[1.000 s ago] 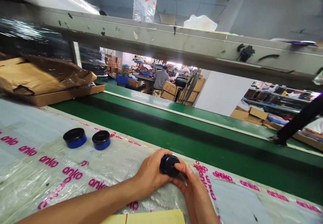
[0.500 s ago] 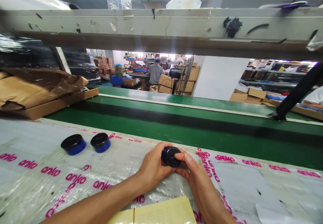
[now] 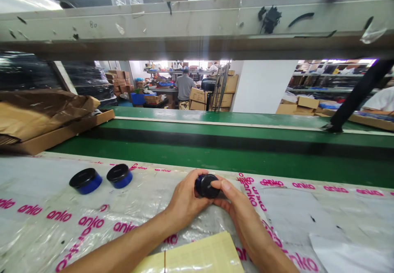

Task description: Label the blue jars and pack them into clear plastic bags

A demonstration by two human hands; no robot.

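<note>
A green conveyor belt runs across the view, just beyond a bench covered in clear plastic sheeting printed with pink "anko" lettering. To the left of the belt, a shallow cardboard tray holds crumpled brown paper.

Near the middle of the bench's front area, a round blue jar with a black lid sits between the person's hands. Its lid faces up and toward the right, and only a thin strip of blue body shows at the left. The left hand curls around the jar's left side, with its fingers over the top. The right hand cups it from the lower right, with the thumb pressed on the lid's rim. Together, the hands clasp the jar firmly.

Two similar jars, a wider one and a narrower one, stand just apart on the sheeting to the left, with lids on, so their contents stay hidden. A yellow paper pad is cut off by the bottom edge. Far beyond, a person stands among cartons, too small to show any detail. A white shape at the right edge is cut off and hard to make out.
</note>
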